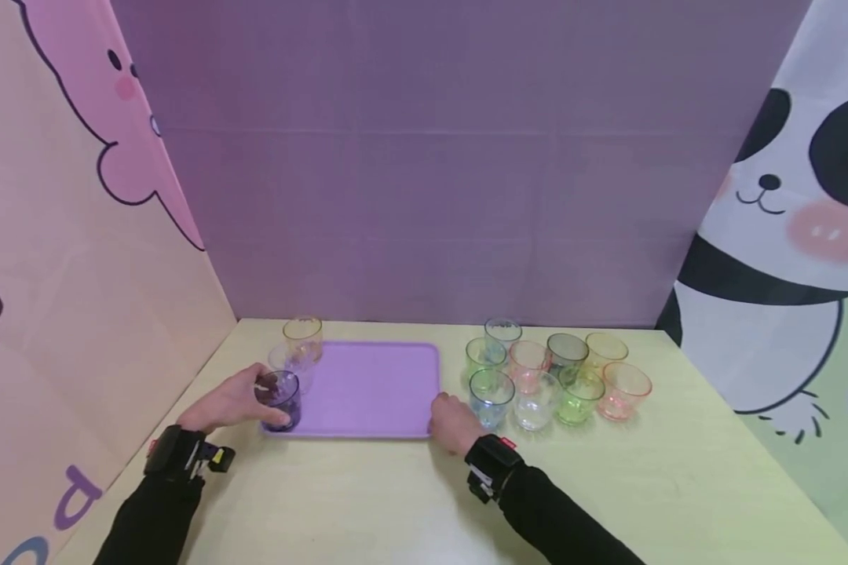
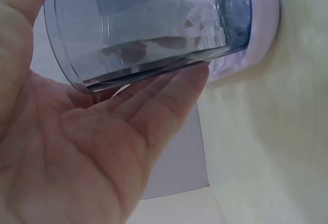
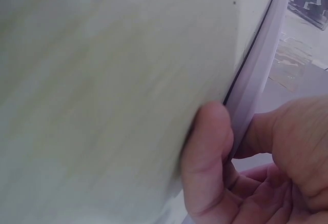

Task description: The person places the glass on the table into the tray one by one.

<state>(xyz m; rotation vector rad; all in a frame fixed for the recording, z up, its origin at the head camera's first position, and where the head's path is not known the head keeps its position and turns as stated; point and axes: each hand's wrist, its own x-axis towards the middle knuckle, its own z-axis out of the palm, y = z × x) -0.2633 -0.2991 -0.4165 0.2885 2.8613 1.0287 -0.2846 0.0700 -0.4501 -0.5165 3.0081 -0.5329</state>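
My left hand (image 1: 232,400) holds a dark glass (image 1: 287,404), with my thumb on 1 side of it and my fingers on the other. The glass stands upright on the front left corner of a purple tray (image 1: 367,392). My right hand (image 1: 455,424) is at the front right corner, and it pinches the edge of the tray between my thumb and a bent finger.

Just behind the dark glass is a clear glass (image 1: 297,369). Behind that is a yellow glass (image 1: 304,337), near the back left corner of the tray. So 3 glasses make a line along the left side. The middle of the tray is bare and flat.

The tray lies on a pale desk (image 1: 396,502). To the right of it, 9 more glasses stand close together on the desk. I see 2 blue, 2 green, 2 pink, 1 clear, 1 dark and 1 yellow. The front blue glass (image 1: 491,396) is near my right hand.

I have black sleeves (image 1: 148,518) and a black band (image 1: 177,451) on each wrist. A purple cloth (image 1: 431,157) hangs at the back, and a big panda picture (image 1: 784,235) is on the right.
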